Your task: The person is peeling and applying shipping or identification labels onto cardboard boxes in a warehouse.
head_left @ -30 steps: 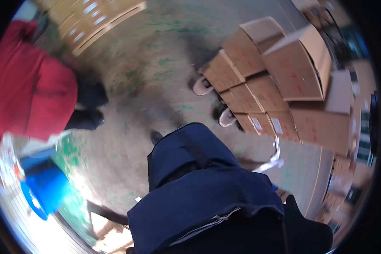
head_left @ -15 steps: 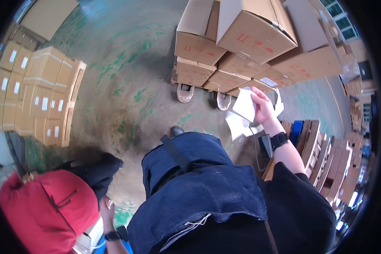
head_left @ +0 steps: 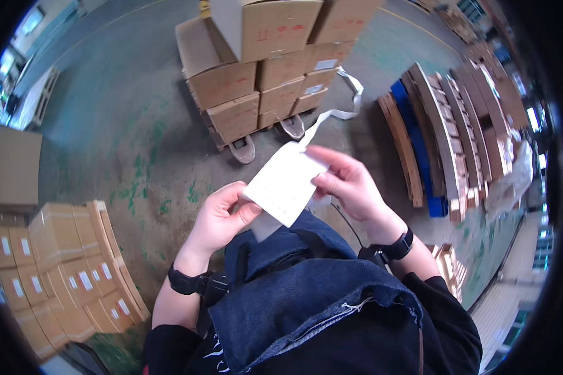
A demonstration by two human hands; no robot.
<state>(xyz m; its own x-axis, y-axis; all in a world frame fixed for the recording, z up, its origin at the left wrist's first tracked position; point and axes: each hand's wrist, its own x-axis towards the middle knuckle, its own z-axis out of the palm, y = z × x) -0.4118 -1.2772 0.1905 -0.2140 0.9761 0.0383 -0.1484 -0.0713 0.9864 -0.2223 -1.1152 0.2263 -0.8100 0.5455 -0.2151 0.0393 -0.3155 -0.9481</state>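
In front of my body I hold a white paper sheet (head_left: 286, 181) with faint print on it. My left hand (head_left: 222, 215) pinches its lower left side between thumb and fingers. On the sheet's right side, the thumb and fingers of my right hand (head_left: 347, 181) are closed on it. A long white paper strip (head_left: 334, 114) trails from the sheet's top, twisting away to the far right past the cartons. Under the sheet, a further piece of pale paper (head_left: 266, 226) shows in part. Each wrist wears a black strap with a small device.
Ahead stands a stack of brown cartons (head_left: 231, 119), some with raised flaps, above pale fork tips (head_left: 243, 150). Wooden pallets and a blue one (head_left: 419, 147) stand on edge at right. More cartons (head_left: 69, 269) are stacked by a pallet at lower left.
My view has turned right, and the person in red has left it. My left hand has come up from the lower left to the paper. My right hand has drawn the paper nearer.
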